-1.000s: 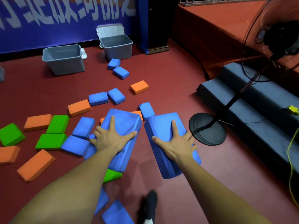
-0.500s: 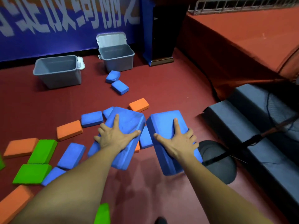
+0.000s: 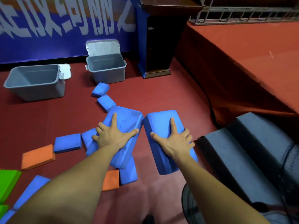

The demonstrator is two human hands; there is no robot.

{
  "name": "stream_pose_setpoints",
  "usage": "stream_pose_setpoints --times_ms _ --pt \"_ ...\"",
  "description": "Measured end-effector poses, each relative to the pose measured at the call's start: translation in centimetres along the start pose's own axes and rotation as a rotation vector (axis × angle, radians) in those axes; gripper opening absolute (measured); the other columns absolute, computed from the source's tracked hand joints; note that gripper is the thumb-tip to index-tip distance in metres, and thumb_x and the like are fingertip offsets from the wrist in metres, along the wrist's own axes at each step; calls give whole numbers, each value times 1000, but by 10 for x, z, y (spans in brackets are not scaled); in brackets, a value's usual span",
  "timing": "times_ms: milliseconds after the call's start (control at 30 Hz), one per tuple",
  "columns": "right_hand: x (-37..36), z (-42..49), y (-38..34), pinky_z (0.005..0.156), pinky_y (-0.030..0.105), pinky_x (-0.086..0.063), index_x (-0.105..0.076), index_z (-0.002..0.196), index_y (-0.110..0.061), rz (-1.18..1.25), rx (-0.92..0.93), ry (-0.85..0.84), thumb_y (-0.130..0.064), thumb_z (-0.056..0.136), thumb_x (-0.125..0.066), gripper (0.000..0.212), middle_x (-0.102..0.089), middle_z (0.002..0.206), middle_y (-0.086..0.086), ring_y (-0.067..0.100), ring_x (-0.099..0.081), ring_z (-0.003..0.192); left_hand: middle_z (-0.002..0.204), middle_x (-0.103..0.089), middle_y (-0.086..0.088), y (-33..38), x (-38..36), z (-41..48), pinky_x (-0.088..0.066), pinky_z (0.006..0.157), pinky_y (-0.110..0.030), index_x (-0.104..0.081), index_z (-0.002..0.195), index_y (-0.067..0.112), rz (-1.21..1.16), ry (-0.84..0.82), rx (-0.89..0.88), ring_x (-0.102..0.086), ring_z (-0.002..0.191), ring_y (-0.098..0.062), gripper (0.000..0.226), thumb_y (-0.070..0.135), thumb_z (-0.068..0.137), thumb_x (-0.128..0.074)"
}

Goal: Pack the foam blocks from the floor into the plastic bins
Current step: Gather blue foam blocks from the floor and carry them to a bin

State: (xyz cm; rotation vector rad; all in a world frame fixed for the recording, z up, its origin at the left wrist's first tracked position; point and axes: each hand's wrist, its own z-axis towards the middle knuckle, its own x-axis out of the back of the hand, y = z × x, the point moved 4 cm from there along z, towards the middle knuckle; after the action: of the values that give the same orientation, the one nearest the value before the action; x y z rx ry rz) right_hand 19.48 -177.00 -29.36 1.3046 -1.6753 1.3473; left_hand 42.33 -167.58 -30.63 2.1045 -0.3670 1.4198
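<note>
Hands are holding 1 blue foam block each, out in front of us above the red floor (image 3: 161,94). Our left hand (image 3: 113,136) is lying palm-down on the left blue block (image 3: 127,118). Its index finger is stretching straight along the top face, the other 3 fingers are curling over the left edge, and the thumb is reaching toward the right edge, so the hand is gripping the block. Our right hand (image 3: 173,141) is mirroring this on the right blue block (image 3: 159,122), with the index finger straight, the outer fingers wrapping over the right edge and the thumb spreading left.

Each block is running lengthwise from near to far. The left one's far end is pointing slightly right and the right one's slightly left, so the 2 far corners are sitting almost together while the near ends are lying apart. We cannot tell whether those corners are touching.

Farther off, 2 grey bins are standing open. We are seeing the left bin (image 3: 34,92) at the far left and the right bin (image 3: 108,75) almost straight beyond the held blocks, its lid (image 3: 103,47) leaning upright against a blue banner (image 3: 48,46). Between the right bin and the left blue block, 2 loose blue blocks (image 3: 100,89) are lying on the floor. At the near left, an orange block (image 3: 38,156) and a green block (image 3: 8,181) are lying flat.
</note>
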Motion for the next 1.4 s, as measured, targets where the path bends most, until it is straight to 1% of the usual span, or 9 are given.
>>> stream_pose_setpoints --times_ms 167,433,633,933,1100,1233,1400 --pt "20 97 -33 115 56 -19 1 156 -54 -17 24 -29 -101 58 -45 118 -19 156 20 42 -26 139 134 -34 -18 55 6 79 -27 108 -58 -6 155 47 -3 2 32 -35 129 -37 124 104 52 -44" --pt "28 273 -101 115 57 -19 0 156 -54 -44 49 -33 -101 57 -44 118 -20 155 20 42 -25 140 138 -34 -19 139 -3 238 -27 109 -57 -7 155 47 -50 -3 79 -35 130 -36 124 104 52 -46" --pt "39 381 -161 114 56 -19 2 156 -55 -68 67 -82 -102 57 -43 118 -22 153 19 42 -28 137 134 -35 -16 174 10 332 -29 109 -56 -6 154 49 -28 -12 156 -36 127 -34 124 105 48 -42" --pt "53 548 -243 114 55 -20 4 156 -54 -112 185 -141 -102 58 -42 118 -21 154 19 41 -28 138 134 -34 -15 242 23 473 -30 107 -55 0 154 50 -13 12 278 -35 126 -33 127 108 46 -35" --pt "58 652 -295 114 54 -20 2 156 -54 -126 247 -164 -103 56 -41 119 -23 152 18 40 -29 136 136 -34 -16 285 28 557 -31 107 -55 -2 154 50 -28 55 368 -34 128 -33 125 106 48 -37" --pt "64 710 -337 114 54 -20 2 156 -54 -151 290 -191 -102 58 -44 118 -23 153 18 40 -29 137 134 -36 -15 305 42 611 -31 104 -54 -4 154 51 -53 90 438 -37 124 -32 125 106 48 -39" --pt "56 769 -398 113 53 -21 3 156 -54 -182 337 -223 -102 58 -43 119 -23 154 18 39 -29 137 136 -35 -16 306 56 675 -32 104 -53 -4 154 51 -51 111 508 -37 124 -32 126 107 47 -36"
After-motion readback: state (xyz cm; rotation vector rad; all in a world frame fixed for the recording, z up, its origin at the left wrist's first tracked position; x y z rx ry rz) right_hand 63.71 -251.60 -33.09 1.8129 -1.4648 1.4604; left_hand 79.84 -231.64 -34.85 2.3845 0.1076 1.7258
